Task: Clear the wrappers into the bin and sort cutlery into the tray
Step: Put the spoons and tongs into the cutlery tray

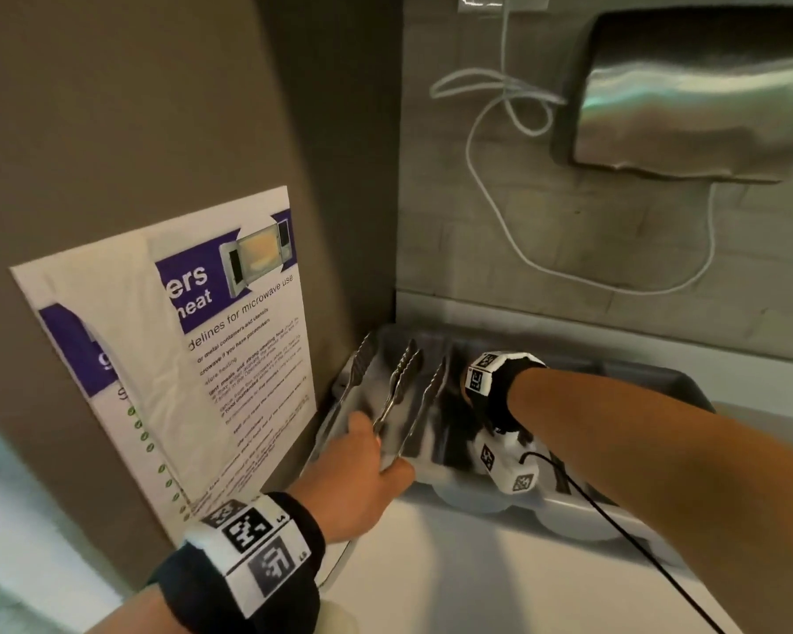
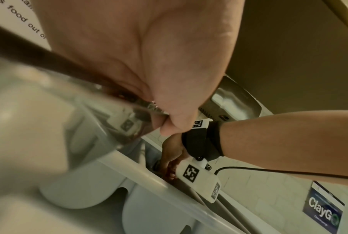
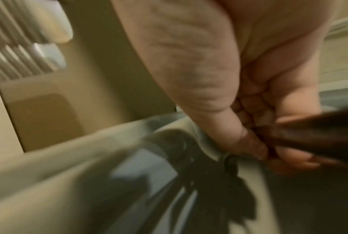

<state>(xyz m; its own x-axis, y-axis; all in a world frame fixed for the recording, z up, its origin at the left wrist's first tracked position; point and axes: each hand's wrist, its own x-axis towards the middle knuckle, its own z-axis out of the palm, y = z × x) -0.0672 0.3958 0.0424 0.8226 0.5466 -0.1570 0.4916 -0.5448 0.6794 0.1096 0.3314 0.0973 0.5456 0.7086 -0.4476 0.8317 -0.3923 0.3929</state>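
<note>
The left grip pinches the handle ends of metal cutlery, thumb and curled fingers closed on them. These look like forks, though blur leaves that unsure. From the grip they run forward and away into the leftmost compartment of the grey tray, tips toward the back wall. In the left wrist view the same grip closes on a shiny handle end just above the tray's near rim.

The right grip reaches down into the next compartment, just right of the left grip. In the right wrist view its fingers curl round a dark handle, too blurred to name. More dark pieces lie below that grip in the tray.

The tray sits on the white worktop, pushed into the corner. Left of the left grip a microwave poster hangs on the panel. Above and beyond the right grip are a steel dispenser and a white cord on the tiled wall.
</note>
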